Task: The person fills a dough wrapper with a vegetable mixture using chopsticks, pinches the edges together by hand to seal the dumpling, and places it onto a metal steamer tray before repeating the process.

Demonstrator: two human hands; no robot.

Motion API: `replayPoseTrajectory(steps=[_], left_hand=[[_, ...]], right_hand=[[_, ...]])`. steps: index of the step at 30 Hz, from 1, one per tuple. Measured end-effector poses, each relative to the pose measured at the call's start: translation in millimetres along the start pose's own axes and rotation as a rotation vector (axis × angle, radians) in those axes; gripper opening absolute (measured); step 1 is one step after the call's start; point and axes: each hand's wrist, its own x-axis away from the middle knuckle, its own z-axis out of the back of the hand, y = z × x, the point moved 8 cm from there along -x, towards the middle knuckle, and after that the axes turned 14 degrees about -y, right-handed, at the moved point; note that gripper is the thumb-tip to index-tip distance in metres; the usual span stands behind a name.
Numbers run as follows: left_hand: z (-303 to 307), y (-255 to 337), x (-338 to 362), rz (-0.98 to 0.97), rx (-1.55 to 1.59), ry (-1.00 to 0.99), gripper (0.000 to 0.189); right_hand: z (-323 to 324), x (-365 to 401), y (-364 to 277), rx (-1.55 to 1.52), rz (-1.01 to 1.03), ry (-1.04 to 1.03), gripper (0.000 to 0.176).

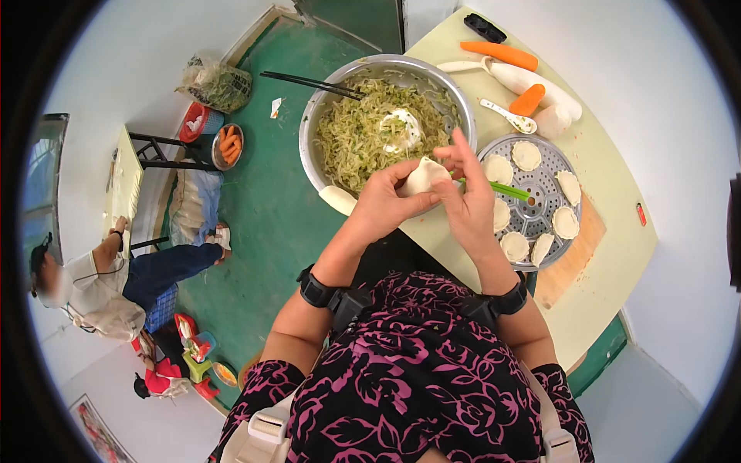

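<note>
Over the near rim of a large metal bowl (310,154), my left hand (384,199) grips a pale dough dumpling (424,177) between thumb and fingers. My right hand (472,197) has its thumb against the dumpling's right edge, its other fingers raised; exactly how they pinch the dough is partly hidden. Shredded greenish filling (347,143) fills the bowl, with a white mound (401,130) on it and dark chopsticks (309,83) resting across the rim. Several folded dumplings (566,222) lie on a perforated metal steamer tray (532,181) right of my hands.
A green stalk-like thing (509,190) crosses the tray's left side. Carrots (502,55), a white radish (532,83) and a white spoon (509,116) lie behind it. A wooden board (575,258) sits under the tray. Far left, a person (100,285) is at another table (123,181).
</note>
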Motion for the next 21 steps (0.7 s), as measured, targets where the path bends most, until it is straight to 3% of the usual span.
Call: replayPoseTrajectory(steps=[5,13,16,19,21], left_hand=[[-1,18,3,0.065,-0.226,0.01,0.035],[0,10,1,0.023,-0.278,0.027,0.04],[6,4,0,0.026,-0.219,0.045,0.041],[12,6,0,0.024,-0.254,0.042,0.044],[12,6,-1,0.034,-0.266,0.035,0.044]], right_hand=[[-3,-9,-10,0.068,0.031,-0.063,0.013],[-1,-3,-1,0.219,0.068,-0.085,0.01],[6,-1,11,-0.168,-0.029,0.039,0.012],[10,-5,14,-0.127,-0.124,-0.007,0.015],[4,-7,9,0.083,-0.052,-0.128,0.015]])
